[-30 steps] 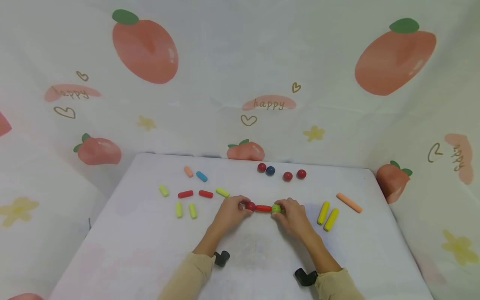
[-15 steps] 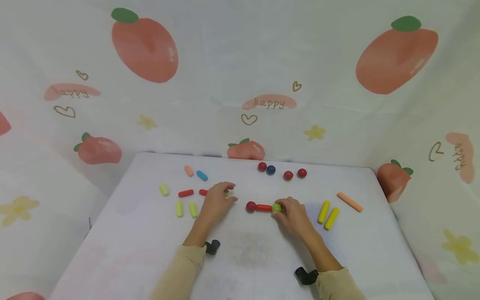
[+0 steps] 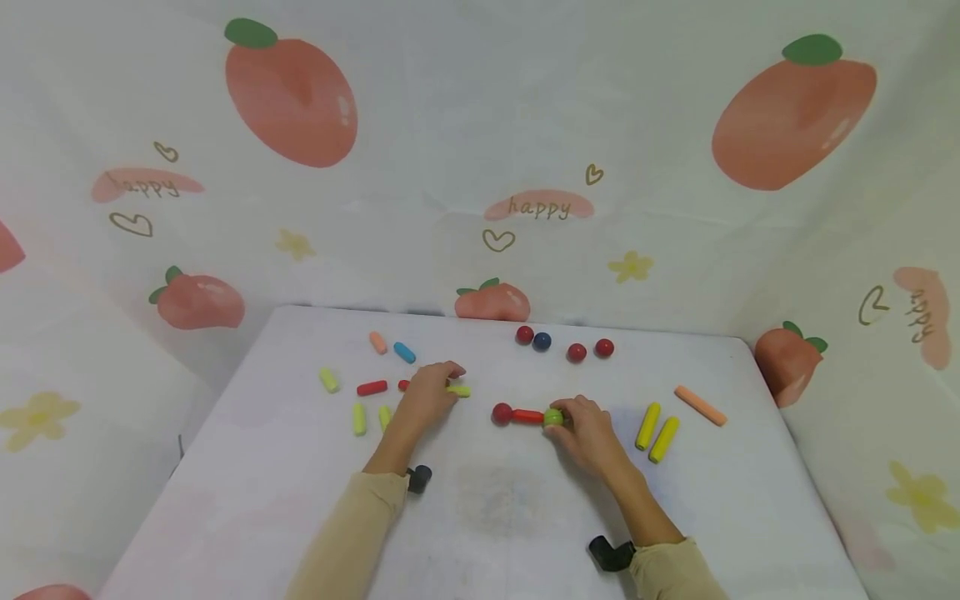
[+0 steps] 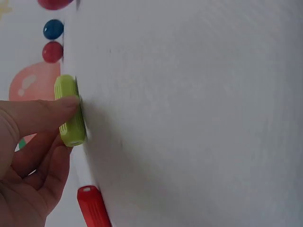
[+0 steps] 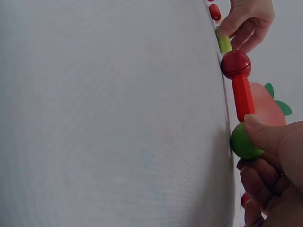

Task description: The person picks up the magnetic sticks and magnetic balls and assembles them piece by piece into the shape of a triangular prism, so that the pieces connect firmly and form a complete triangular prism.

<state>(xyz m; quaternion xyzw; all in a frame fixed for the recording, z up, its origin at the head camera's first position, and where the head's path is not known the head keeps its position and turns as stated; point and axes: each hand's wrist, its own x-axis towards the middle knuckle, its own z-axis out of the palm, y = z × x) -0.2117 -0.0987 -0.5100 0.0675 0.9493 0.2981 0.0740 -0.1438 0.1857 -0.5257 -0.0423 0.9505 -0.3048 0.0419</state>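
In the left wrist view, the thumb of my left hand (image 3: 426,400) lies across a short yellow-green grooved stick (image 4: 72,135), with fingers behind it, pinching it close to the tabletop. My right hand (image 3: 589,432) grips a green ball (image 5: 242,143) between thumb and fingers. A red stick (image 5: 243,97) runs from that ball to a red ball (image 5: 236,65), the three forming one straight piece on the table. Behind the left hand, a short red stick (image 3: 403,386) is mostly hidden.
Several short sticks lie at the left, among them a red one (image 3: 372,388) and a blue one (image 3: 405,352). Red balls and a dark blue ball (image 3: 542,341) sit along the back edge. Two yellow sticks (image 3: 648,426) and a long orange stick (image 3: 701,405) are at the right.
My left hand has let go of the red ball, moved left and taken hold of the yellow-green stick, which has shifted slightly right. The right hand stays on the green ball.
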